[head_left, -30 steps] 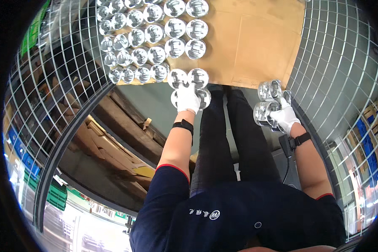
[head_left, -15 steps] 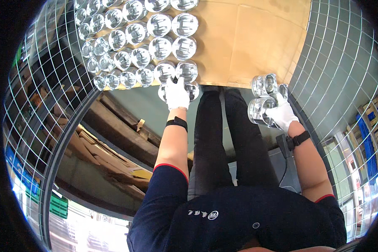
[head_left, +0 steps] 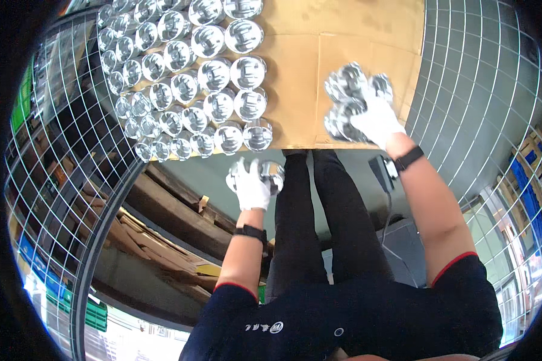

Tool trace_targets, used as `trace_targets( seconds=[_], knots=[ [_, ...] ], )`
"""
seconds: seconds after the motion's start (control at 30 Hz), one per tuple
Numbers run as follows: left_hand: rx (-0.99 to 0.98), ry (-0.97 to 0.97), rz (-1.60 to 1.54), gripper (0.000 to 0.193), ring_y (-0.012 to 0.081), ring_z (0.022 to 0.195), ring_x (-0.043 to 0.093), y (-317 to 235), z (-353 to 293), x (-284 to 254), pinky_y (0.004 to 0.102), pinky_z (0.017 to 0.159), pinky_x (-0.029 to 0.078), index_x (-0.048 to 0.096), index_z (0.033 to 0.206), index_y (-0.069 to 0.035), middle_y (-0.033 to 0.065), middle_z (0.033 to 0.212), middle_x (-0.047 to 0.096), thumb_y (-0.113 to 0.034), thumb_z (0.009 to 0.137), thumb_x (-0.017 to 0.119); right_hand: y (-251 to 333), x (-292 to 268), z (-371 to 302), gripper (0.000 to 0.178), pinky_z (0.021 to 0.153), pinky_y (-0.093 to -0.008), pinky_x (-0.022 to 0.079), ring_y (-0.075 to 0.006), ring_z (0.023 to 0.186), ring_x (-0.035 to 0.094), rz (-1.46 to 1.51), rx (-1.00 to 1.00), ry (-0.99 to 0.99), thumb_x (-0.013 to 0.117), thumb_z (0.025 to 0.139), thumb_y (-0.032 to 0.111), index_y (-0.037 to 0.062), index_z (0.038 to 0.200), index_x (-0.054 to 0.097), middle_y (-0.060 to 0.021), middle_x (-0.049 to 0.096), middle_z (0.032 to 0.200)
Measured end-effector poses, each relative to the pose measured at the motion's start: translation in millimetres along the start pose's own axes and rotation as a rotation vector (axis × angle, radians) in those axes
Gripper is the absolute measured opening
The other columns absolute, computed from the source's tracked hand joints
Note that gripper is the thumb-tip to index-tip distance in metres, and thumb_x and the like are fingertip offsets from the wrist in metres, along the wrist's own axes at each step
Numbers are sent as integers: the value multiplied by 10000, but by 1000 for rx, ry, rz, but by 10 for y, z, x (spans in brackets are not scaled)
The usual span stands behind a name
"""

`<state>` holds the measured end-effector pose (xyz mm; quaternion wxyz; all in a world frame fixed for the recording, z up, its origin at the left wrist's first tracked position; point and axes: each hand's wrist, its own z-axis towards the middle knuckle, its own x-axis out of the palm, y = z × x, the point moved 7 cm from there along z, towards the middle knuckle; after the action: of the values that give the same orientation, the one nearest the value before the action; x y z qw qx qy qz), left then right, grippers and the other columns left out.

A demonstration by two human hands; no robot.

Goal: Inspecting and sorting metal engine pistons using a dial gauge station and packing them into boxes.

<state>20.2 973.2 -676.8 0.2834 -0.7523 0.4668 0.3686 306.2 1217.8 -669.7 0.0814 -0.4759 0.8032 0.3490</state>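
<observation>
Shiny metal pistons (head_left: 208,41) stand in close rows on a sheet of brown cardboard (head_left: 292,78), over its left part. Just off the near edge of the cardboard, my left hand (head_left: 252,188), in a white glove, is closed on a pair of pistons (head_left: 274,174); the fingers partly cover them. Over the right part of the sheet, my gloved right hand (head_left: 376,120) grips a cluster of several pistons (head_left: 345,83). They are blurred by motion, and I cannot tell whether they touch the cardboard.
Wire mesh panels (head_left: 464,78) rise on both sides of the cardboard. Below on the left lie flattened cardboard pieces (head_left: 144,231) beside dark beams. A green crate (head_left: 96,314) shows at lower left, and a wooden pallet with blue parts (head_left: 527,174) stands beyond the right mesh.
My right hand has carried its pistons from beside the near right corner to over the cardboard. My left hand has drawn back from the near row with its pistons. The view has shifted slightly.
</observation>
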Motion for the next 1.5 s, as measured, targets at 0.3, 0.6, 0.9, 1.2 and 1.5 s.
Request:
trace_targets(
  seconds=[0.3, 0.6, 0.9, 1.2, 1.5],
  knots=[
    [89, 54, -267, 533, 382, 1209, 503, -345, -344, -323, 544, 1046, 335, 646, 1171, -133, 148, 1246, 589, -109, 656, 782, 1131, -58, 1534, 329, 851, -487, 547, -444, 966, 653, -300, -155, -407, 589, 816, 163, 80, 1132, 633, -296, 640, 1058],
    [74, 21, -339, 573, 386, 1161, 525, -230, -277, -579, 540, 1055, 343, 624, 1182, -113, 139, 1218, 603, -102, 637, 799, 1358, 119, 1701, 347, 904, -470, 538, -412, 1054, 633, -343, -33, -388, 599, 871, 186, 54, 1191, 596, -285, 591, 1160],
    [414, 39, -143, 542, 348, 1163, 532, -906, 361, -1073, 503, 1034, 357, 616, 1148, -96, 112, 1165, 611, -139, 641, 801, 301, -387, 1061, 682, 1058, -492, 444, -427, 1267, 516, -206, -88, -575, 659, 890, 431, 114, 1454, 442, -242, 456, 1445],
    [775, 226, 49, 381, 399, 888, 674, -3336, 1814, -1683, 456, 833, 529, 678, 1078, -23, 217, 939, 703, -205, 759, 778, -1683, -429, 786, 1077, 1190, -607, 82, -449, 1526, 16, -517, 543, -65, 518, 830, 780, 207, 1623, 67, -148, -19, 1683],
    [704, 15, 281, 442, 369, 1119, 660, -5518, 3070, -1170, 424, 958, 524, 734, 1104, -54, 216, 1183, 688, -349, 792, 630, -1800, -386, 782, 1079, 1169, -670, 50, -480, 1516, 3, -395, 439, -179, 495, 809, 808, 183, 1617, 146, -170, 38, 1676]
  ],
)
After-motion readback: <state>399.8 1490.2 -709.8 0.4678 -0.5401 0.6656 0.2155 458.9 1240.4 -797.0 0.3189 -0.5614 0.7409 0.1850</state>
